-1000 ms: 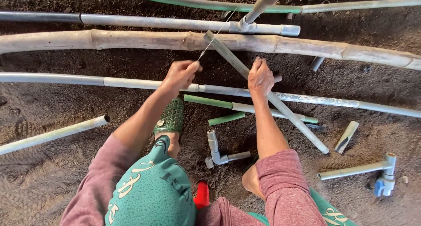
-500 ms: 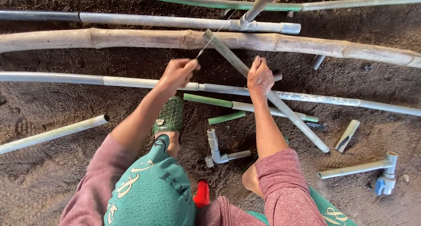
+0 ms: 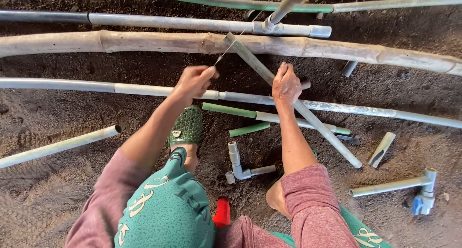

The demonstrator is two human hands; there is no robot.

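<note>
left hand (image 3: 195,82) clenching a thin saw blade (image 3: 230,48), drawing it across the grey pipe (image 3: 293,101) | right hand (image 3: 286,83) pressing fingers down, gripping that pipe to steady it | pipe lying diagonal, far end propped on the bamboo pole (image 3: 144,42) | both arms extending forward over the soil floor (image 3: 57,190)

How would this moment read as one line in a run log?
left hand: grips thin metal saw blade | right hand: presses down slanted grey plastic pipe | blade on pipe's upper end | pipe rests across long bamboo pole
</note>
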